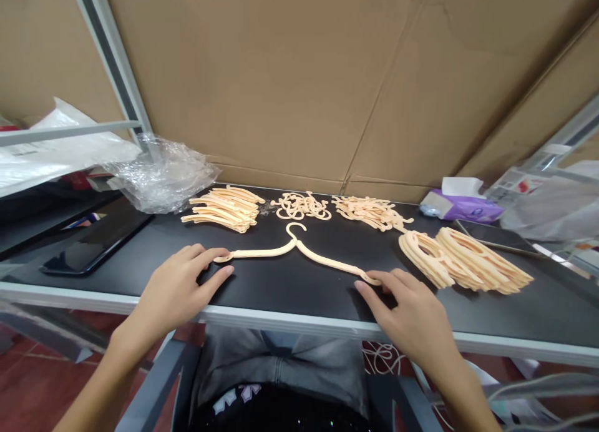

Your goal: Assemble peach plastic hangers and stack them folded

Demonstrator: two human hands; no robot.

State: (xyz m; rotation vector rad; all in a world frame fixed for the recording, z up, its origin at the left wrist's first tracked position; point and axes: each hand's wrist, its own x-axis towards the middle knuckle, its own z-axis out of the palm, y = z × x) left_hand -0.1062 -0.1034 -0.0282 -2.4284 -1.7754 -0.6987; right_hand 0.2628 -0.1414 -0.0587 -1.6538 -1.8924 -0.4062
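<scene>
A cream plastic clothes hanger lies flat on the black tabletop in front of me, its hook pointing away. My left hand has its index finger and thumb about the hanger's left end. At the opposite end, my right hand grips the tip between thumb and index finger. Beyond the hanger lie a stack of curved cream bars, a heap of small hooks and a pile of thin cream pieces. Flat cream pieces with oval openings are stacked past my right hand.
A black phone-like slab and crumpled clear plastic are at the left. A purple tissue pack and a dark flat device sit at the back right. Cardboard stands behind the table.
</scene>
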